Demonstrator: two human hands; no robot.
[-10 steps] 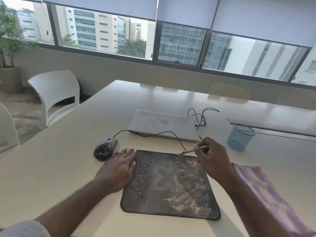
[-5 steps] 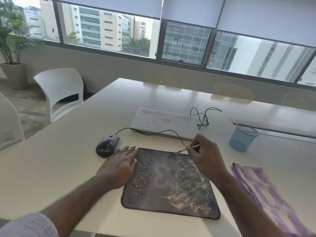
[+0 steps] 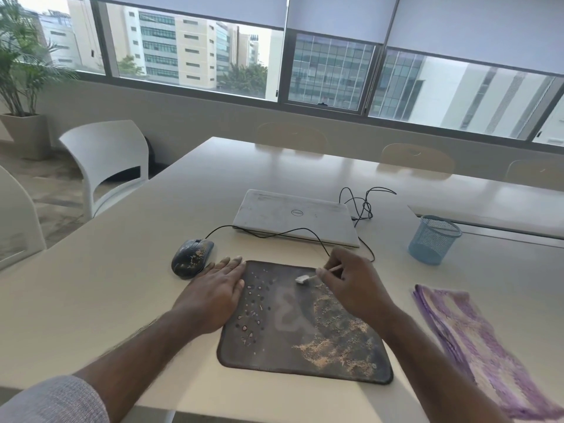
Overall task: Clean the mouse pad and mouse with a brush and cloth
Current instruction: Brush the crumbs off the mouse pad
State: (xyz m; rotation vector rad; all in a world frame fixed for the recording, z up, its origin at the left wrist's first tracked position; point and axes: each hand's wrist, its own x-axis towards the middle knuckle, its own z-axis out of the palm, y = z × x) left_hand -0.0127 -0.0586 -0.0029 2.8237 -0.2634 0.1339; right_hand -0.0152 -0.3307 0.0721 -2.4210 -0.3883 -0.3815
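Since half a second ago my right hand [image 3: 355, 286] has swung the brush [image 3: 308, 277] down, so its pale head now touches the far part of the mouse pad [image 3: 305, 325], left of the crumbs. The fingers pinch the thin handle. My left hand [image 3: 213, 296] stays flat, fingers straight, pressing the pad's left edge. The mouse [image 3: 192, 257] sits just left of it; the cloth [image 3: 476, 346] lies right.
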